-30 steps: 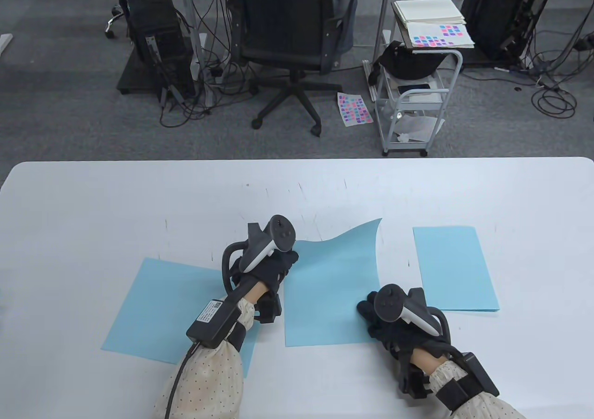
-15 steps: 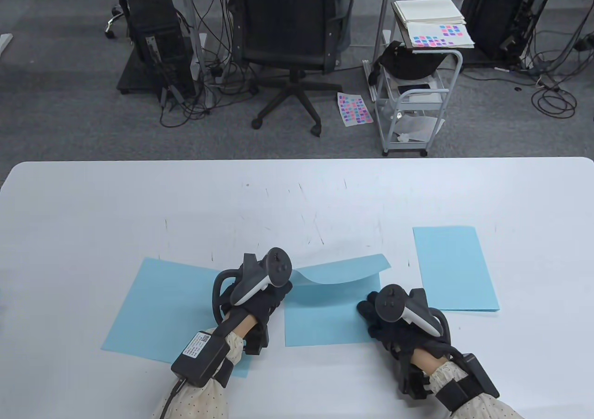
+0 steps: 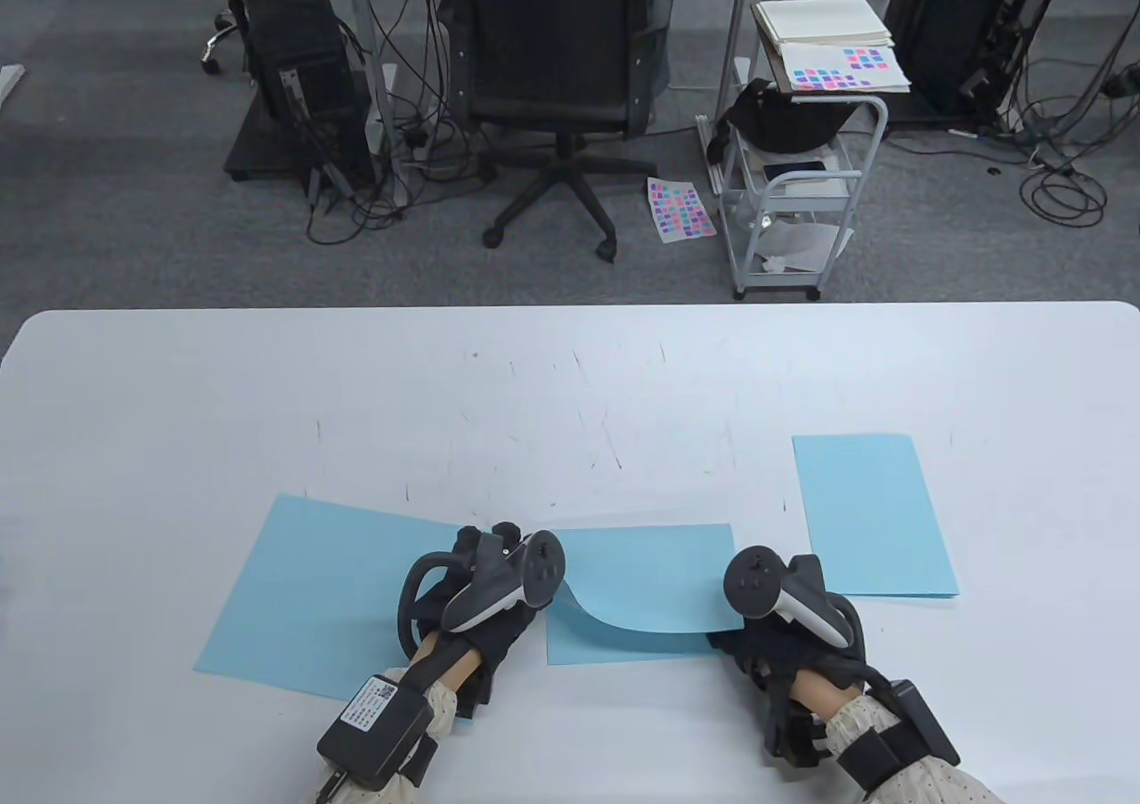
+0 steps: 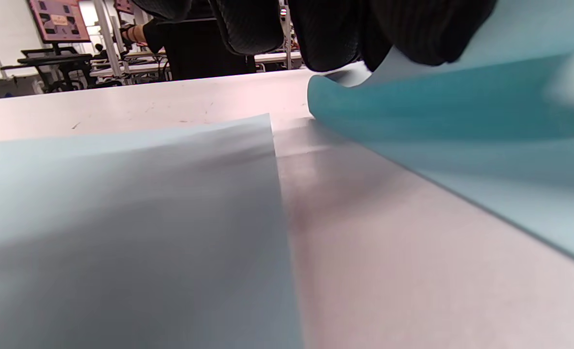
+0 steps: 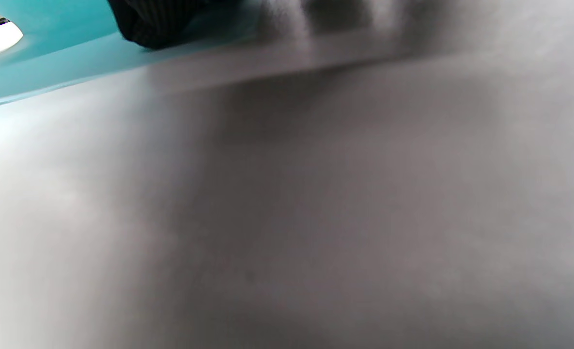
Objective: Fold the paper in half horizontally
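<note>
The middle light-blue paper (image 3: 650, 581) lies near the table's front edge, its far half curled over toward me into a loose, uncreased flap. My left hand (image 3: 534, 608) pinches the flap's left corner, held low above the near edge. In the left wrist view, gloved fingertips (image 4: 398, 39) grip that corner above the rounded bend of the paper (image 4: 412, 106). My right hand (image 3: 732, 644) rests at the sheet's near right corner, its fingers partly hidden under the flap. In the right wrist view, one fingertip (image 5: 146, 24) presses on the paper (image 5: 49, 63).
A second blue sheet (image 3: 329, 590) lies flat to the left, partly under my left forearm. A third blue sheet (image 3: 873, 519) lies to the right. The white table (image 3: 570, 377) is bare beyond them. An office chair and a cart stand behind it on the floor.
My left hand has drawn the paper's far left corner toward me, so the far half now lies curled over the near half. The right hand has stayed at the near right corner.
</note>
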Available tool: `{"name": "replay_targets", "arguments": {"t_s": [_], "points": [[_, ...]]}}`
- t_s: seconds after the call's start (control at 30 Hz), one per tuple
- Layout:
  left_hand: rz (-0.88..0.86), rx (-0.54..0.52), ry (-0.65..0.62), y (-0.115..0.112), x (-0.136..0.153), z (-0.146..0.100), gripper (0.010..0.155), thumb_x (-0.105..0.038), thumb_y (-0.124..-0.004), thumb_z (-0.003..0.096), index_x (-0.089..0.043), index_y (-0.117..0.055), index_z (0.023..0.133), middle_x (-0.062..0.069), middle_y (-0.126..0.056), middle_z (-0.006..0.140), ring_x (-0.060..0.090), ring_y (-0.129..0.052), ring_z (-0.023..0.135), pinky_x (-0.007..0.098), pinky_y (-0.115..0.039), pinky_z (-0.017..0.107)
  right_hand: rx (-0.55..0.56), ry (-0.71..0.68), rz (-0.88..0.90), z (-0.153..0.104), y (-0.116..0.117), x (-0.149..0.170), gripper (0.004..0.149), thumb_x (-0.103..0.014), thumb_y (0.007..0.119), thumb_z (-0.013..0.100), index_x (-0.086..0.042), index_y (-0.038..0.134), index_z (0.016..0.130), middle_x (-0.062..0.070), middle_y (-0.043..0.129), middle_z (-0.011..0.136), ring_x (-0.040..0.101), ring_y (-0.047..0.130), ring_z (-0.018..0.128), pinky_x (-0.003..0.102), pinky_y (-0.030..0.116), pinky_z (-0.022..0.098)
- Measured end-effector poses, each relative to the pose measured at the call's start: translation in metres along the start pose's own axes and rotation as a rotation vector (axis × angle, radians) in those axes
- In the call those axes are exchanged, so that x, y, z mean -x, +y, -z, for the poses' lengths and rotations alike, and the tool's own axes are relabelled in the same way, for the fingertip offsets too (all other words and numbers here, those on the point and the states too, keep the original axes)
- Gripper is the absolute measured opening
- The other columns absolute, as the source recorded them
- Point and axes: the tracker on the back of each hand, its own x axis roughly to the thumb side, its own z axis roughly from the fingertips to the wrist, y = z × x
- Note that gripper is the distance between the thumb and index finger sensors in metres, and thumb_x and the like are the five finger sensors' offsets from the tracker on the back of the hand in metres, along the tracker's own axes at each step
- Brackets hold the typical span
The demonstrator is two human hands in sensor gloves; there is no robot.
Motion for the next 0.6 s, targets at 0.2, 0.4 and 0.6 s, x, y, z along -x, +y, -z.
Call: {"name": "replay_targets", "arguments": {"t_s": [0.2,0.4,0.6], "points": [[0.074,0.05,-0.048,-0.013,-0.012,0.002,0.039,-0.051,-0.078,0.0386,-0.053,-0.073,0.077,-0.033,-0.068,0.108,0.008,-0.057,0.115,0.049,-0.047,0.088,-0.004,0.001,0.0,0.0,0.0,0.0,0.059,-0.037,0.066,0.049,-0.048,0.04,0.101,-0.023,0.024,0.113,0.024,0.009,0.107,0.062,0.014,0.075],[0.119,0.077,-0.064,-0.02,-0.017,0.003,0.041,-0.051,-0.077,0.0383,-0.053,-0.072,0.079,-0.032,-0.067,0.109,0.008,-0.057,0.115,0.05,-0.047,0.088,-0.006,0.0,-0.001,0.0,0.0,0.0,0.059,-0.037,0.066,0.049,-0.048,0.039,0.101,-0.023,0.023,0.113,0.024,0.009,0.106,0.062,0.014,0.075],[0.103,0.123,-0.083,-0.02,-0.016,0.004,0.044,-0.036,-0.076,0.044,-0.055,-0.068,0.082,-0.03,-0.063,0.11,0.007,-0.054,0.115,0.051,-0.047,0.087,-0.008,0.0,0.0,0.001,0.0,0.001,0.059,-0.037,0.066,0.049,-0.048,0.039,0.101,-0.023,0.023,0.113,0.024,0.009,0.106,0.062,0.014,0.075]]}}
